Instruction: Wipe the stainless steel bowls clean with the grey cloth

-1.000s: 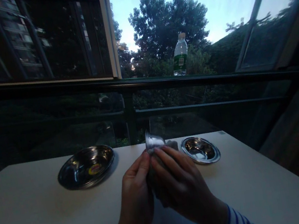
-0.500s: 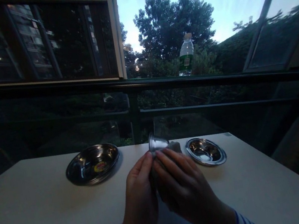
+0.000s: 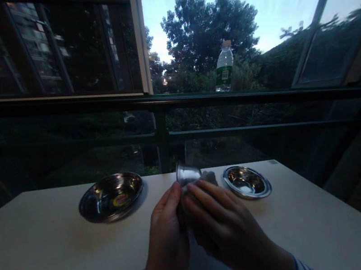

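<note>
Shifting slightly left since the earlier frame, the cup (image 3: 188, 173) is tilting above the surface (image 3: 67, 262), between the large bowl (image 3: 98, 197) and small bowl (image 3: 255, 180). The left hand (image 3: 167, 235) is gripping it, thumb near the rim; the right hand (image 3: 227, 222), fingers bent closely, is pressing a cloth (image 3: 210, 177) against it.

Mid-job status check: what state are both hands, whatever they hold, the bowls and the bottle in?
Left hand: gripping the metal cup, some fingers hidden.
Right hand: fingers curled over the grey cloth.
Metal cup: tilted, held off the table.
Grey cloth: bunched, against the cup.
Large steel bowl: open side up on table.
Smaller steel bowl: open side up on table.
Plastic bottle: upright, capped; fill unclear.
</note>
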Motion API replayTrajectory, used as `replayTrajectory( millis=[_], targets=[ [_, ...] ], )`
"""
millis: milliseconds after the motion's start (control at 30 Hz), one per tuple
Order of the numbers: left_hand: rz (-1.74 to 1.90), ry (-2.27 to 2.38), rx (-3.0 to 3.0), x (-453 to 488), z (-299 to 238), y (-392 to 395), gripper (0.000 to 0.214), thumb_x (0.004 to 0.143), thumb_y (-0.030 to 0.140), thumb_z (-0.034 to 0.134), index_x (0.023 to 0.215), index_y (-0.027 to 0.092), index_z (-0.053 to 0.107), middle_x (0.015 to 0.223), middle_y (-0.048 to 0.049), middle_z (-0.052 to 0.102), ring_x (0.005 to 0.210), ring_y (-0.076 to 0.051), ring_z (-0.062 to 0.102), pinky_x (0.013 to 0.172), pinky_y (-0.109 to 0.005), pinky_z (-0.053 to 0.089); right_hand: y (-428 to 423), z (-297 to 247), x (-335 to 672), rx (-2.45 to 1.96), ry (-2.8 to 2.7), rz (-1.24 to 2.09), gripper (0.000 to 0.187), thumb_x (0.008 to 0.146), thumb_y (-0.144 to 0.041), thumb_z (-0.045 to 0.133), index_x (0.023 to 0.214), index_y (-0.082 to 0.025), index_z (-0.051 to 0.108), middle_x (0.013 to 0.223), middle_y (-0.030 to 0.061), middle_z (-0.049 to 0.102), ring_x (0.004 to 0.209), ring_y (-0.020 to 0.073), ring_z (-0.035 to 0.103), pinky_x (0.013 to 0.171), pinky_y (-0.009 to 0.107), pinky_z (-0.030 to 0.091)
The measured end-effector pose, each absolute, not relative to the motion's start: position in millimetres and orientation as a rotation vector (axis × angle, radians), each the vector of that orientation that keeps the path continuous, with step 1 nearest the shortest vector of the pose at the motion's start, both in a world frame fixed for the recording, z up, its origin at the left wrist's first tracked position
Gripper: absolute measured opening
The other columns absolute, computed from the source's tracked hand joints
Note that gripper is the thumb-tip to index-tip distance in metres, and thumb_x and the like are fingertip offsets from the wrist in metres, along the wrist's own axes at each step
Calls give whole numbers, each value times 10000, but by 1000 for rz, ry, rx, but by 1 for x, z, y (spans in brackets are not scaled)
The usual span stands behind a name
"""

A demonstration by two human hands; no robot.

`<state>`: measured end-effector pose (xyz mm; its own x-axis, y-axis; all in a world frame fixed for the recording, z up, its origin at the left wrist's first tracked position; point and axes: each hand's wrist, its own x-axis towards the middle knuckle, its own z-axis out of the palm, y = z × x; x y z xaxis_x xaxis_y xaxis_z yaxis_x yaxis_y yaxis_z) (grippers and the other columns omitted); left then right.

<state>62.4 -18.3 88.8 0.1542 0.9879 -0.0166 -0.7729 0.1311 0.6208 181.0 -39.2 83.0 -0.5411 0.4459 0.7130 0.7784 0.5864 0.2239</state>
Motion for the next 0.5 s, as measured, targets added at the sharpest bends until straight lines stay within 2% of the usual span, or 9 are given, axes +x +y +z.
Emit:
replayTrajectory(
  millis=[100, 300, 500],
  targets=[
    [1388, 496, 537, 59, 92, -17, 195, 743, 224, 625, 899, 112, 660, 809, -57, 685, 782, -153, 639, 701, -235, 504, -38, 81, 180, -903, -2223, -727, 362, 853, -193, 458, 1202, -127, 526, 1266, 88, 513, 1193, 255, 402, 911, 414, 433],
    [1315, 485, 561, 67, 89, -23, 221, 742, 218, 620, 934, 112, 653, 770, -53, 683, 735, -150, 644, 674, -239, 511, -31, 85, 192, -1041, -2138, -635, 370, 866, -217, 428, 1198, -81, 519, 1260, 148, 501, 1186, 269, 407, 907, 446, 443],
    [1385, 502, 562, 61, 91, -19, 114, 739, 212, 624, 792, 117, 656, 698, -26, 671, 640, -108, 620, 623, -195, 498, -37, 83, 184, -900, -2244, -677, 339, 854, -215, 468, 1178, -144, 541, 1246, 91, 528, 1187, 252, 415, 896, 414, 450]
  ],
)
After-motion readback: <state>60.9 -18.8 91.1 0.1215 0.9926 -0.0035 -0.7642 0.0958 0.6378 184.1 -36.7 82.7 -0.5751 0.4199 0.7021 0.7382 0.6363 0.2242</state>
